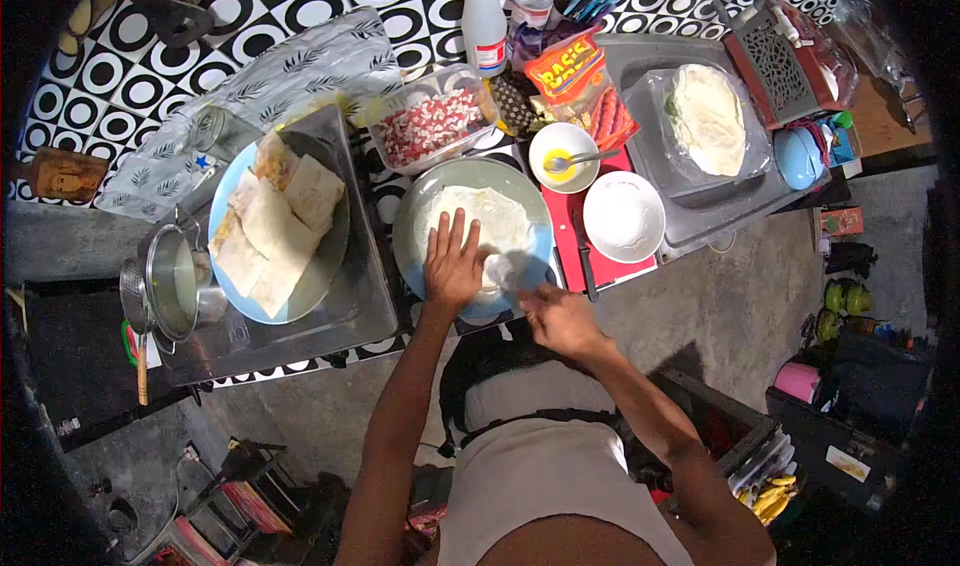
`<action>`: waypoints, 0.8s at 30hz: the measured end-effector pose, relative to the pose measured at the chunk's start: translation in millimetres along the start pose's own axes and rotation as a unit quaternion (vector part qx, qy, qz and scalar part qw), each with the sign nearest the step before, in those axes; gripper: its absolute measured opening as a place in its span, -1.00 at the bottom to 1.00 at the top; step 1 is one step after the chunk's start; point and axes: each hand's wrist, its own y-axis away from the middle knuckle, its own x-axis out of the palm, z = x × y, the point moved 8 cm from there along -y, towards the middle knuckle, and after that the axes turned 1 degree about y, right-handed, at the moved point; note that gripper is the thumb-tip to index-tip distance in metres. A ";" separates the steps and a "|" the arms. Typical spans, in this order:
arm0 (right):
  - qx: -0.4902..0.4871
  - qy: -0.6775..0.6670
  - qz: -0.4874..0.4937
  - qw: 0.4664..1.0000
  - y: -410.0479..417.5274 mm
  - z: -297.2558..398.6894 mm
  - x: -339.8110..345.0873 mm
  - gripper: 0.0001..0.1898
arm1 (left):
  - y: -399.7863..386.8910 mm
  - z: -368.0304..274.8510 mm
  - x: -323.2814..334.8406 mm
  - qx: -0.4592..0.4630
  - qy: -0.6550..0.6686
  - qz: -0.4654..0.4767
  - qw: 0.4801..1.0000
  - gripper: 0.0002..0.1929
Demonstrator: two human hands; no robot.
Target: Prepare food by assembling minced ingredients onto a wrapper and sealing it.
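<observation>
My left hand rests palm down on a round, floured sheet of dough, fingers stretched out. The dough lies on a large plate. In my right hand, at the plate's near right edge, is the handle of a spoon-like utensil; its pale head is blurred over the plate, beside my left hand. To the right stands a white bowl of white powder. Behind that, a smaller white bowl holds yellow liquid and a metal spoon.
Folded flatbreads fill a plate on the left. A black-handled knife lies on the red board. Behind are a plastic container of chopped pieces and a sausage packet. Another dough sheet sits right.
</observation>
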 end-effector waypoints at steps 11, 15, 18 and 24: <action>-0.014 0.105 -0.039 0.994 -10.4 -39.6 -11.9 -0.54 | -0.4 2.7 3.9 -0.006 -0.008 0.013 1.000 -0.50; -0.075 0.121 -0.005 0.990 -6.2 -38.0 11.8 -0.49 | -1.0 0.5 1.6 -0.008 -0.005 0.017 1.000 -0.50; -0.020 0.125 -0.009 0.992 -8.3 -49.3 -4.6 -0.50 | 0.1 2.2 1.7 -0.013 0.008 0.021 1.000 -0.49; 0.024 0.073 -0.046 0.996 -14.2 -45.0 4.4 -0.57 | -2.0 1.6 1.4 -0.014 -0.006 0.015 1.000 -0.49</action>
